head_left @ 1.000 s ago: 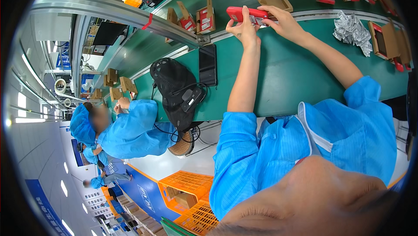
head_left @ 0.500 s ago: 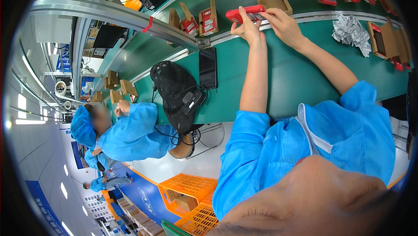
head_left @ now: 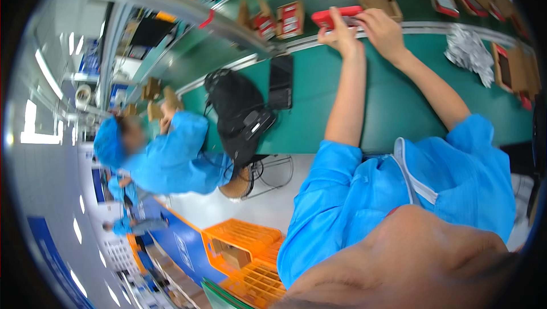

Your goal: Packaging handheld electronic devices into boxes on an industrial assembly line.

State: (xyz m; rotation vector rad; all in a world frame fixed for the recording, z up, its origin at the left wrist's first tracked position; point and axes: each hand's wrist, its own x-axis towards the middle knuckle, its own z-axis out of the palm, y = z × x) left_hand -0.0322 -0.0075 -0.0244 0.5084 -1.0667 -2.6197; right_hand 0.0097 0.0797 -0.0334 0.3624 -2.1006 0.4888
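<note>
In the upper middle, the left hand (head_left: 343, 41) grips a small red box (head_left: 323, 20), and the right hand (head_left: 384, 32) pinches its right end. It looks light, stiff and maybe slippery, so its ends seem good to hold. Farther up sits an open brown box (head_left: 383, 1).

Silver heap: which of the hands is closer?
Right. The right hand is left of the silver heap, at one end of the red case; the left hand is farther left, holding the case.
</note>
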